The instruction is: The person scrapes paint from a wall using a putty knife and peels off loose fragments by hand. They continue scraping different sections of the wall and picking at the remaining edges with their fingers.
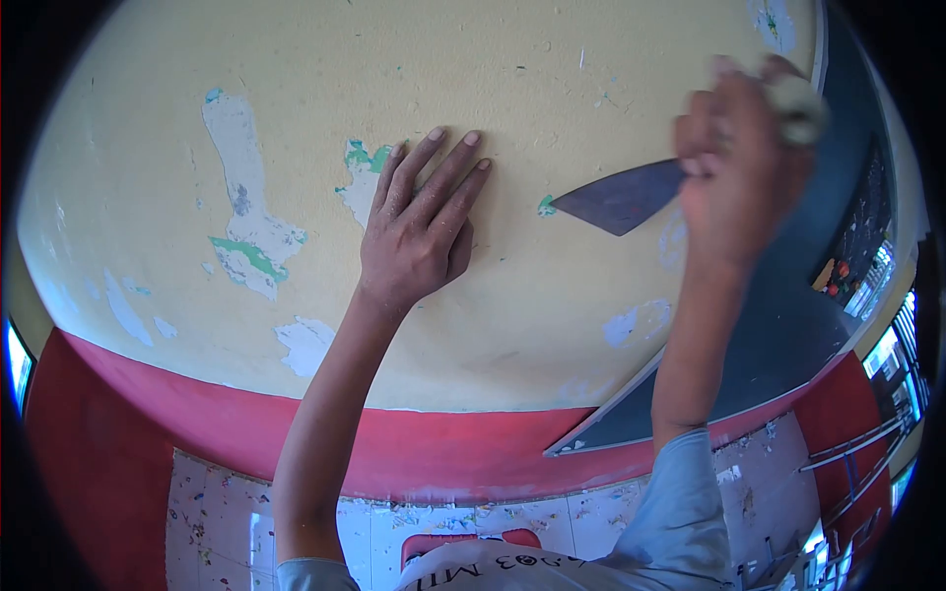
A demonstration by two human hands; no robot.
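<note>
The trowel [623,197] is held in the right hand [734,172], in front of the wall [532,325], with its tip at a small green patch [546,206]. The fingers of this hand are closed around the handle side; the handle itself is mostly covered, and because of blur it cannot be told whether the pale rounded shape [798,110] beside the hand is its end. The left hand [414,241] is laid open on the wall, with the fingers slightly spread, and nothing is gripped by it. The trowel is judged to be light, with a thin, rather stiff blade which should not break easily. It is best taken by the handle, since the edges may be sharp and the flat metal could be slippery with dust.
</note>
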